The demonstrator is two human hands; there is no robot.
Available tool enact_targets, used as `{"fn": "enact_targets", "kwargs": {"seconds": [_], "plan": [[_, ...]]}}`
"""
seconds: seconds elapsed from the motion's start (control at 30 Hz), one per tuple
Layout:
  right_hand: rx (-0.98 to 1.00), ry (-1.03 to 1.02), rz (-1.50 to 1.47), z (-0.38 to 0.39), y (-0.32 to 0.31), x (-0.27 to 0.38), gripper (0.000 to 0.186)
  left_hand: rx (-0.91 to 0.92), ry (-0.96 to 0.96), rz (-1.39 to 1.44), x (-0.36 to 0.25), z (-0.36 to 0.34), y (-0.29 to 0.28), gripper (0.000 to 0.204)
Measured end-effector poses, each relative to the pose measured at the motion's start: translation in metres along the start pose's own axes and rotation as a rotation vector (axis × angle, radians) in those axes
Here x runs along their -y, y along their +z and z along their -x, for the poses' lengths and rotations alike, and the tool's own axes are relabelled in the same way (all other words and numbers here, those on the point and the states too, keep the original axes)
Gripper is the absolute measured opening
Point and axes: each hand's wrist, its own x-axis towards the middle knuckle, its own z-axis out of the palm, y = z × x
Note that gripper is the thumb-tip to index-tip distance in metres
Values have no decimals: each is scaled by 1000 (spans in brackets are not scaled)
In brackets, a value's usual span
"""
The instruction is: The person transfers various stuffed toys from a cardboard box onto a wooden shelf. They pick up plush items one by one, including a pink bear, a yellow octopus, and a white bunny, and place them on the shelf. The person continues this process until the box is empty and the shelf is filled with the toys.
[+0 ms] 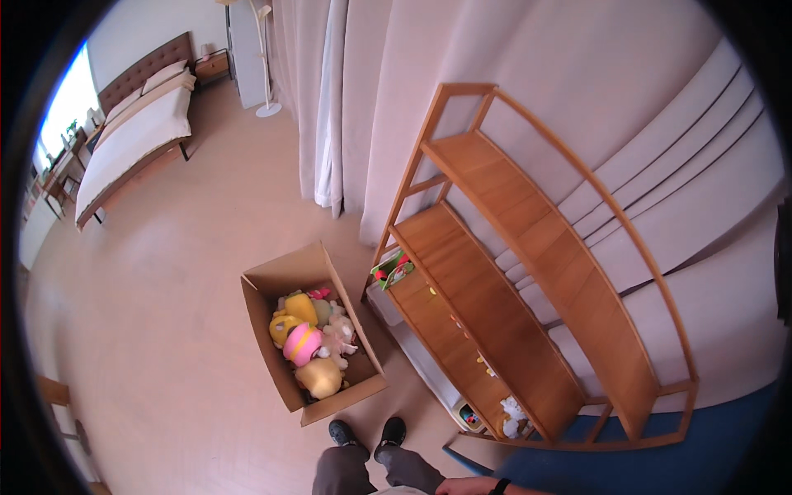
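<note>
At the lower edge, part of my right hand shows, with a dark band at the wrist. Its fingers are mostly cut off by the picture's edge, so whether it holds anything is hidden. My left hand is out of the picture. Ahead of my feet stands an open cardboard box on the floor. Inside it lie several plush toys, among them a pink and yellow one, a tan one and a pale pink one. The hand is apart from the box and nearest to my legs.
A wooden shelf unit stands to the right against curtains. Its lower shelf bears a white plush toy and a red and green toy. A bed and a white stand are far left. Blue matting lies lower right.
</note>
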Motion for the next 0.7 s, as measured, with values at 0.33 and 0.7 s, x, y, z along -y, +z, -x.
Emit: {"fn": "enact_targets", "kwargs": {"seconds": [0.33,0.7], "plan": [[-1325,-1,183,-159,-193,-157,26,-1109,74,-97,83,-264,-96,39],[-1934,364,793,-198,-384,-206,82,-1579,-223,-99,234,-394,-184,65]]}}
